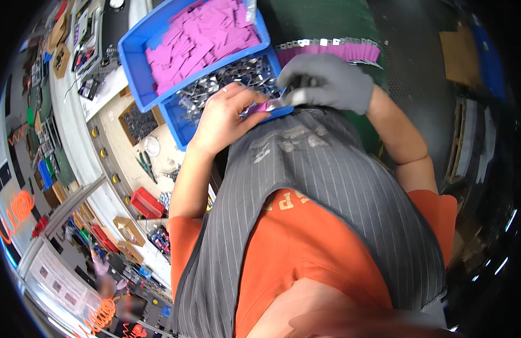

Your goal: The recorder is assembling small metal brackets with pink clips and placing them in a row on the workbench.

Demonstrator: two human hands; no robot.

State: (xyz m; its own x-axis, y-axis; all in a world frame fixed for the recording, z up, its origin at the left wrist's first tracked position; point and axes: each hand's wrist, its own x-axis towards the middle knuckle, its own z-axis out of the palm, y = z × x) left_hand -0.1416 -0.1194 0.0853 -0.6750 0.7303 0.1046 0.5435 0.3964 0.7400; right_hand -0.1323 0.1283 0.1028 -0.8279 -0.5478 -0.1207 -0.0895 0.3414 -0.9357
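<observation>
My bare left hand (pixel 226 115) pinches a small pink strip (pixel 261 107) between thumb and fingers. My right hand (pixel 328 84), in a grey glove, has its fingertips closed on a shiny metal piece (pixel 275 104) at the strip's end. Both hands meet over the near edge of a blue bin (pixel 179 127) holding many loose metal pieces (pixel 238 79). Beyond it, a second blue bin (pixel 137 76) is filled with loose pink strips (pixel 201 42). Past my right hand, a row of pink strips with metal ends (pixel 339 50) lies side by side on a green surface (pixel 322 19).
To the left runs a workbench (pixel 111 127) with green-handled pliers (pixel 146 165), a carton of small dark parts (pixel 139 123) and a red bin (pixel 147 203). Another person (pixel 105 284) is far off at lower left. Cardboard (pixel 459 56) stands at the right.
</observation>
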